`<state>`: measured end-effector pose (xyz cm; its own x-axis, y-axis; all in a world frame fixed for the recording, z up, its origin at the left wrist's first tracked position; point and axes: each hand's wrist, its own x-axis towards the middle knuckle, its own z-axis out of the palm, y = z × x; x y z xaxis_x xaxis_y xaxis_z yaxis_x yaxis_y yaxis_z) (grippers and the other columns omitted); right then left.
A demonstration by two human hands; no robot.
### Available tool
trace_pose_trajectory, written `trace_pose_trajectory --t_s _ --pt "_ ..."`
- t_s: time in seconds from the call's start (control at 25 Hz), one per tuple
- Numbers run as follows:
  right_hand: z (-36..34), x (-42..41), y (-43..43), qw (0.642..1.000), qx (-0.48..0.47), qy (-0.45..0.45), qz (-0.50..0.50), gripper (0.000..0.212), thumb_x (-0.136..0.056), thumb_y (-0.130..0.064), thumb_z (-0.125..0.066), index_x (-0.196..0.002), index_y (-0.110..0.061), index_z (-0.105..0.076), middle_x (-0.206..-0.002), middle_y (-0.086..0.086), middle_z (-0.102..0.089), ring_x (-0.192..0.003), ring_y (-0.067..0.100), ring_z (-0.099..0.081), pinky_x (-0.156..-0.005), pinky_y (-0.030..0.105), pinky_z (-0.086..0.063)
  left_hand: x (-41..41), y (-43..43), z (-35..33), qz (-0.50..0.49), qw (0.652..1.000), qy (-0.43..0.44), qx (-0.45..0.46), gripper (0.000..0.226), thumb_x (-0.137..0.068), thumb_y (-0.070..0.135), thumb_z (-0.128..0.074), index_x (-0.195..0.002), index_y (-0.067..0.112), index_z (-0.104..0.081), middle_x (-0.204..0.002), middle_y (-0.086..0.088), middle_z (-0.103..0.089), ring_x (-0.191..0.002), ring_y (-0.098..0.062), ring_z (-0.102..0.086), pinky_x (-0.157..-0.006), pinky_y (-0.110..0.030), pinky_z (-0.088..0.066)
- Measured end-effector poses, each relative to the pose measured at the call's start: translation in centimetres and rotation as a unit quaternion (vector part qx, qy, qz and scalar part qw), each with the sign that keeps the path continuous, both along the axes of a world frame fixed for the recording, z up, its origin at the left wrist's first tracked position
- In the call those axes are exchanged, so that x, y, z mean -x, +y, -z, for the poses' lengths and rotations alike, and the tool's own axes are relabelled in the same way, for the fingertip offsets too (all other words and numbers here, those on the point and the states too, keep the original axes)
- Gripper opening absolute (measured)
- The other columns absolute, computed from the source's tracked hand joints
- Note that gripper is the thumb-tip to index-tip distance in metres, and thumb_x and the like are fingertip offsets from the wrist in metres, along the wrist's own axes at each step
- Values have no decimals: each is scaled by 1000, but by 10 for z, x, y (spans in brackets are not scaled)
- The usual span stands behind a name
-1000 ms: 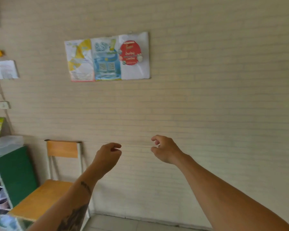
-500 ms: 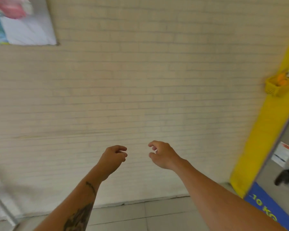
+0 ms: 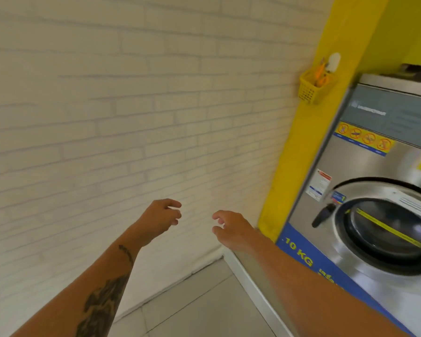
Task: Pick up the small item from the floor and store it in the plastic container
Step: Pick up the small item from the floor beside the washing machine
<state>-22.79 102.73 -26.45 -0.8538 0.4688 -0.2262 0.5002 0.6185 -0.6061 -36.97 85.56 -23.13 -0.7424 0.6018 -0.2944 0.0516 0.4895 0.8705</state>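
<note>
Both arms reach forward at chest height in front of a pale brick wall. My left hand [image 3: 159, 218] has loosely curled fingers and holds nothing. My right hand [image 3: 230, 228], a short gap to its right, is likewise loosely curled and holds nothing. A small yellow plastic basket [image 3: 312, 90] hangs on the yellow pillar at the upper right, with orange-handled items and a white object in it. No small item shows on the visible strip of floor.
A steel front-loading washing machine [image 3: 374, 215] with a round dark door and a blue "10 KG" band fills the right side, standing on a raised ledge [image 3: 250, 285]. Grey floor tiles [image 3: 199, 302] show at the bottom, meeting the brick wall [image 3: 107, 117].
The view has swung to the right: the posters, chair and green shelf left the frame, and the yellow pillar, basket and washing machine came in. Both hands kept their pose.
</note>
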Motion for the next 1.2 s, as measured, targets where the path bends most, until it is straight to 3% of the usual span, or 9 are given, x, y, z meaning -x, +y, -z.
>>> trace_pose_trajectory --t_s 0.16,0.32,0.44,0.64,0.8,0.92,1.04,1.2 --pt "27 0 65 995 23 -22 92 43 -93 -26 -51 -136 -21 -51 -138 6 -54 -122 20 -53 -98 30 -42 28 94 26 99 994 -14 49 30 -91 13 -58 -120 17 -63 -112 -11 -68 -99 -21 -67 -88 -35 -52" --pt "62 -7 129 986 46 -57 149 44 -92 -27 -48 -136 -22 -50 -141 6 -53 -124 22 -54 -99 34 -45 35 184 59 164 983 -46 72 29 -91 13 -58 -119 17 -63 -110 -12 -68 -96 -20 -68 -73 -27 -52" --pt "86 -4 186 983 54 -84 153 50 -96 -26 -45 -146 -20 -41 -150 7 -44 -127 27 -52 -97 39 -46 34 245 82 191 976 -60 88 29 -91 14 -57 -120 18 -63 -109 -11 -68 -96 -19 -67 -68 -23 -53" --pt "125 5 277 981 42 -117 146 53 -97 -26 -44 -148 -16 -37 -151 7 -41 -133 27 -45 -100 37 -44 40 334 119 211 966 -35 148 30 -90 12 -52 -113 25 -64 -109 -8 -68 -96 -24 -69 -78 -32 -56" --pt "182 12 328 977 34 -142 155 53 -96 -23 -45 -146 -12 -35 -145 10 -41 -134 28 -39 -104 40 -40 47 390 172 276 943 17 185 35 -95 14 -41 -123 25 -59 -111 4 -55 -88 -18 -60 -65 -18 -47" --pt "254 18 350 973 37 -166 158 57 -97 -24 -44 -150 -12 -26 -153 8 -32 -140 26 -30 -108 37 -34 58 430 247 302 931 23 203 38 -93 17 -41 -125 28 -58 -118 4 -62 -96 -16 -61 -75 -22 -50" --pt "351 33 377 971 35 -168 169 58 -99 -25 -42 -152 -12 -22 -158 5 -25 -146 21 -19 -112 35 -27 70 477 350 324 921 55 210 42 -93 19 -44 -133 28 -51 -134 3 -59 -120 -14 -56 -103 -30 -45" --pt "488 54 417 966 46 -170 190 59 -100 -26 -41 -153 -12 -20 -160 5 -21 -148 20 -14 -114 34 -24 81 535 485 372 896 115 211 51 -95 13 -41 -145 23 -39 -151 5 -41 -136 -18 -43 -108 -30 -36"
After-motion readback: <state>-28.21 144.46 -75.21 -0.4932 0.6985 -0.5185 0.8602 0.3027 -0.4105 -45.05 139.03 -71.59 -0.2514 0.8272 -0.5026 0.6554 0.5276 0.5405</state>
